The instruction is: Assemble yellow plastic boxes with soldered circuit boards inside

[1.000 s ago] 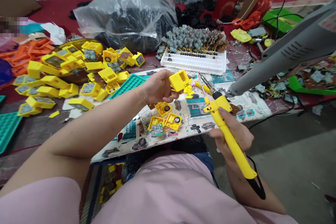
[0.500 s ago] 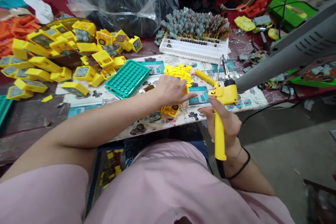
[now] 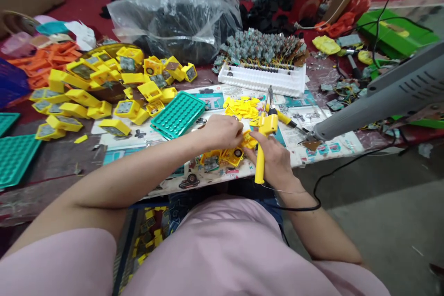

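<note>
My right hand (image 3: 275, 155) is wrapped around the yellow handle of a soldering gun (image 3: 267, 125), whose metal tip and thin feed tube point up and away from me. Solder wire and a black cord trail from its lower end. Close beside it, my left hand (image 3: 224, 132) is closed, its fingers curled down. A yellow plastic part (image 3: 249, 140) shows between the two hands; the left fingertips are hidden, so what they grip is unclear. Below the left hand lie open yellow housings (image 3: 236, 156), one with a small black round piece. Small yellow pieces (image 3: 243, 107) are heaped just beyond.
Teal trays (image 3: 178, 113) lie left of my hands, near piled yellow housings (image 3: 114, 78). Behind stand a white ridged tray (image 3: 263, 78) with wired boards and a clear bag (image 3: 176, 14) of dark parts. A grey tube (image 3: 374, 97) slants in from the right.
My right hand has brought the soldering gun left and in toward my left hand. A yellow-handled tool behind it now shows more fully. The whole view has shifted slightly.
</note>
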Available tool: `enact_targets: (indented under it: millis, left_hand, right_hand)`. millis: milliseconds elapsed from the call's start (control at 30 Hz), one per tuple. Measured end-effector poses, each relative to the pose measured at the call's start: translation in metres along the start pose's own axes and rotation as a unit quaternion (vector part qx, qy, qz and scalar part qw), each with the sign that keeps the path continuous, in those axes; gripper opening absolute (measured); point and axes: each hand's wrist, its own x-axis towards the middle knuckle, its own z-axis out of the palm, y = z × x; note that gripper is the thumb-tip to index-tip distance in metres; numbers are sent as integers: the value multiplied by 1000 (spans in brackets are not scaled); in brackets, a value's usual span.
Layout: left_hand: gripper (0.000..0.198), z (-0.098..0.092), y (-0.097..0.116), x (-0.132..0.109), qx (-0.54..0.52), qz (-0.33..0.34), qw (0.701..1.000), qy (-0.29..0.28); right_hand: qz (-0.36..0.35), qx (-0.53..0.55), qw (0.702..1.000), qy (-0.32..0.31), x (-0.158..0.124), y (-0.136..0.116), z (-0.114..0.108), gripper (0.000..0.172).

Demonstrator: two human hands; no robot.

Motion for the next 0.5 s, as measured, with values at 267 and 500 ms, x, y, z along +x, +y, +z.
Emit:
enact_targets:
  millis: [267, 500]
  left_hand:
    - [37, -7, -27, 10, -80, 26, 996, 10]
    - [37, -32, -117, 77, -55, -159, 973, 159]
  right_hand:
    - [-66, 58, 996, 13, 4, 18, 2, 35]
    - [-77, 37, 996, 27, 5, 22, 1, 33]
